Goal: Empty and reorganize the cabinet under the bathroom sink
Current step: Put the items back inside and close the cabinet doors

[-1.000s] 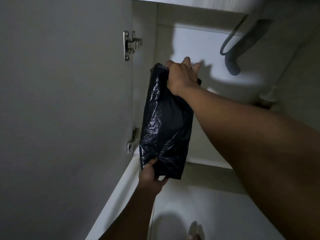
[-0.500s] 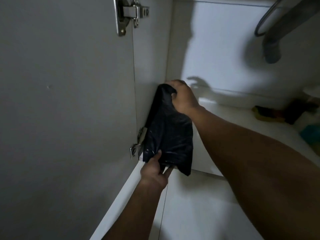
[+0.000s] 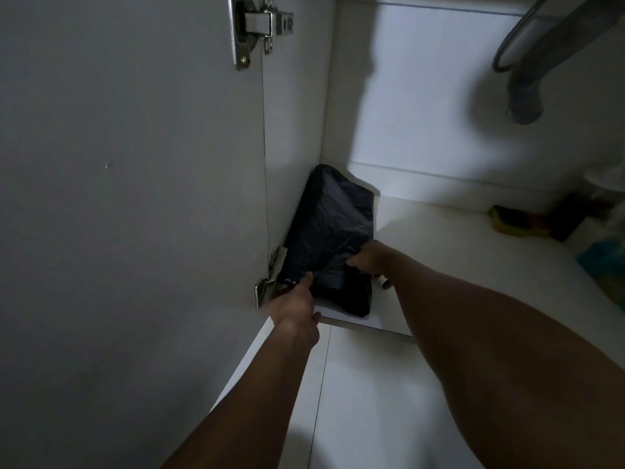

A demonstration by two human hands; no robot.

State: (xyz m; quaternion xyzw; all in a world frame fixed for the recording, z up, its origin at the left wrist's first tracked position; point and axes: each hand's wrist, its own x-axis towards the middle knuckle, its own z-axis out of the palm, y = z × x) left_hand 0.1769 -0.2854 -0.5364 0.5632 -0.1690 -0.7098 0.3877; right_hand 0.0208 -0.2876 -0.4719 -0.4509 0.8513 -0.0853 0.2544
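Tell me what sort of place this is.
Probably an under-sink cabinet: a grey drain pipe hangs overhead, a door on metal hinges stands open, and a black bag leans in the corner.

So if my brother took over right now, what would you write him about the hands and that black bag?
Left hand: touches the black bag at its near left corner; whether it grips is unclear.
Right hand: pinches a fold on the bag's near right side.
Bag: on the cabinet floor, in the left corner, leaning against the left wall.
Done: the bag looks placed.
Left: let go, then probably sort the blurry things at the far right, too dim to name.
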